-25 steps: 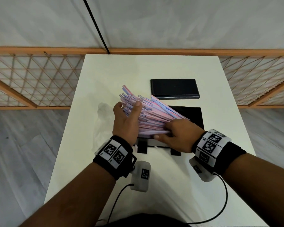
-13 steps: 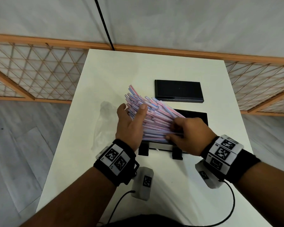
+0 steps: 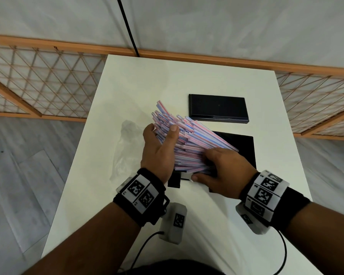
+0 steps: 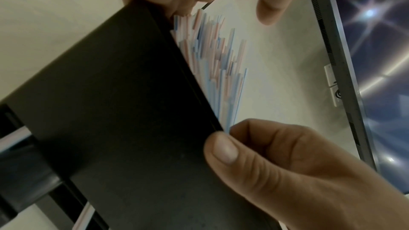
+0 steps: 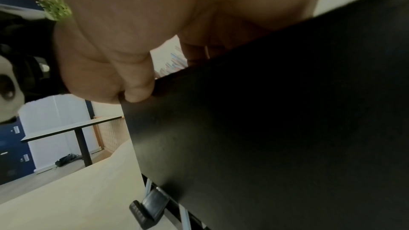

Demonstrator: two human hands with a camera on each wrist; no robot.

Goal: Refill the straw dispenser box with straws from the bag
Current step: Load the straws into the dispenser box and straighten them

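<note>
A thick bundle of pink-and-blue striped straws (image 3: pixel 187 143) lies slanted over the open black dispenser box (image 3: pixel 245 149), its right ends down at the box. My left hand (image 3: pixel 160 139) grips the raised left part, thumb over the top. My right hand (image 3: pixel 207 167) curls its fingers over the lower right ends, with its thumb against the box front. In the left wrist view the straws (image 4: pixel 212 59) fan out behind the box wall (image 4: pixel 121 111). The right wrist view is mostly palm and box wall (image 5: pixel 265 128). The clear bag (image 3: pixel 127 147) lies limp on the table, left of my hands.
The black box lid (image 3: pixel 217 107) lies flat behind the box. The white table (image 3: pixel 167 76) is narrow, with edges close on both sides. An orange lattice fence (image 3: pixel 38 80) and a wall stand behind. Cables trail from my wrists near the front edge.
The straw bundle has sunk a little toward the box. My right hand has slid lower on the straw ends, its thumb now showing at the box front. My left hand keeps its grip.
</note>
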